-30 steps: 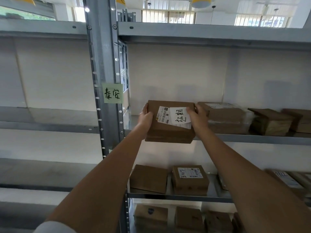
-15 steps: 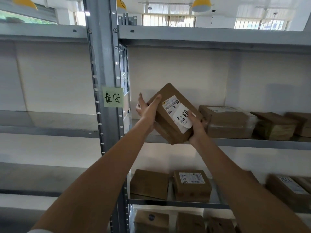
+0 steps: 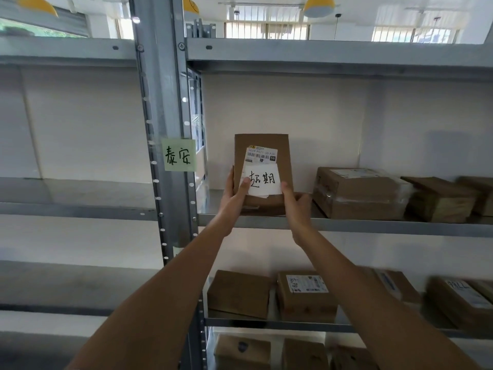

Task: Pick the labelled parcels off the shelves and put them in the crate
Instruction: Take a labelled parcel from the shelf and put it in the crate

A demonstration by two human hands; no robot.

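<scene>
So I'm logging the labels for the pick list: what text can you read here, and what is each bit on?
"泰安": green note on the shelf post.
"超期": white slip on the held parcel, gripped by the left hand and right hand.
"59": printed label on that parcel; its code line is too blurred.
Lower-shelf parcel label: handwriting unreadable.

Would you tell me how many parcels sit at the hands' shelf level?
4: the held parcel, the taped parcel beside it, a third parcel, an edge parcel; more may lie beyond view.
</scene>
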